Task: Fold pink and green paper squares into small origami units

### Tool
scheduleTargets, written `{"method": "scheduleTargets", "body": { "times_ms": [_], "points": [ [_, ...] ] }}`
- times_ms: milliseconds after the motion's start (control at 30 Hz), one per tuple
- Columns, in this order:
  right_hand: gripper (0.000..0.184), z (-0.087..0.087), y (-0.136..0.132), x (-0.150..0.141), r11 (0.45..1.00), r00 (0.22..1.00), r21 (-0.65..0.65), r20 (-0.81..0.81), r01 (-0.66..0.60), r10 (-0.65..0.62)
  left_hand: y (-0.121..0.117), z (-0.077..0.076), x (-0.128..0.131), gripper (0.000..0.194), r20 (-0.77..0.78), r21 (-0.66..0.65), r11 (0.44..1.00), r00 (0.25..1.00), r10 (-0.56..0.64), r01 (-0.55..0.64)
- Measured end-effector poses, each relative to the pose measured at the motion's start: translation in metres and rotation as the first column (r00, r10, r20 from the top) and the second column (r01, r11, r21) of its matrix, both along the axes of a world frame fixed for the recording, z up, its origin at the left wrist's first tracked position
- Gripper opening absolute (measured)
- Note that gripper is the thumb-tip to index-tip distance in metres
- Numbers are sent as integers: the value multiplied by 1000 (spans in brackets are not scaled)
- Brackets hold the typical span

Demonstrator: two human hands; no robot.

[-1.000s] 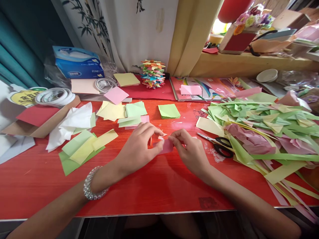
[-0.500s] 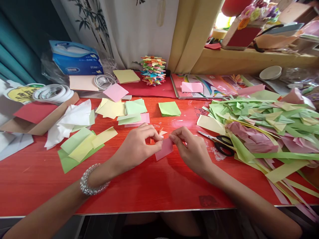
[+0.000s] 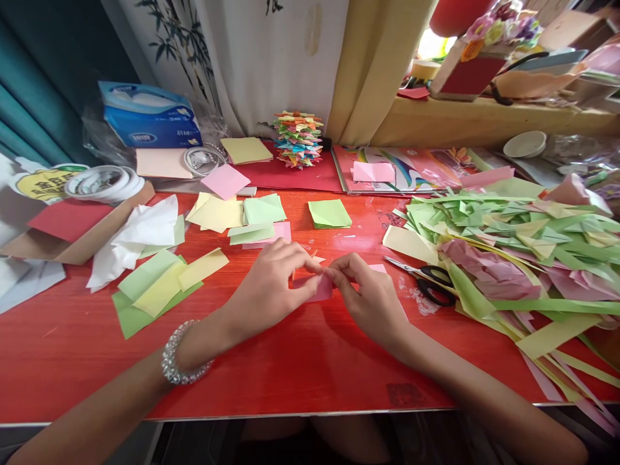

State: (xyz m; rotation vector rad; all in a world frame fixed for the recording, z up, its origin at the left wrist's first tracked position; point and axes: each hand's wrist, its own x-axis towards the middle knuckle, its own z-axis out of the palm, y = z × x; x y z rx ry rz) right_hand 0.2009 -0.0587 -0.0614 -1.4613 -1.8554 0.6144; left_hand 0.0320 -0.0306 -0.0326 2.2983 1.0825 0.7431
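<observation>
1. Blue, box-shaped glossy packet (image 3: pixel 145 117), far left: pale lettering and an oval logo on its front, too blurred to read.
2. Yellow, green-edged printed label (image 3: pixel 44 184), left: bold characters, illegible.
3. White cloth curtain (image 3: pixel 278 64), far centre: black brush-style character, cut off, unreadable.

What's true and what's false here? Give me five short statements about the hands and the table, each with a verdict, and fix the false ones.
1. The left hand and right hand both pinch a pink paper. True.
2. The right hand holds the scissors. False: they lie on the red table, beside the right hand.
3. A bracelet circles the left wrist. True.
4. The paper tower is all one colour. False: it mixes several, among them orange, green and blue.
5. The green stack lies to the right of the blue tissue pack. True.
</observation>
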Motion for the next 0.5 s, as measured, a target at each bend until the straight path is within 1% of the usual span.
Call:
{"method": "scheduleTargets", "body": {
  "times_ms": [67,133,200,267,367,433,500],
  "points": [
    [11,0,-1,-2,1000,1000,-6,7,-23,23,-2,-2,2,10,9,-16,1000,1000,2,-2],
    [12,1,-1,-2,1000,1000,-6,14,-27,27,-4,-3,2,13,20,-59,998,1000,19,-17],
    [12,1,1,0,1000,1000,0,10,-11,11,-4,-3,1,15,26,-105,994,999,24,-22],
    [13,2,3,4,1000,1000,3,1,26,-26,-2,-4,-2,15,25,-110,994,1000,10,-7],
    [13,4,6,8,997,997,-3,-8,73,-73,5,-1,-7,13,-1,-21,999,999,-43,43],
    [13,4,8,10,997,997,-2,-1,79,-79,12,5,-12,13,-63,76,995,996,-57,62],
    [14,3,12,12,994,994,8,-4,108,-108,15,14,-18,14,-157,165,984,987,-43,69]
  ]
}}
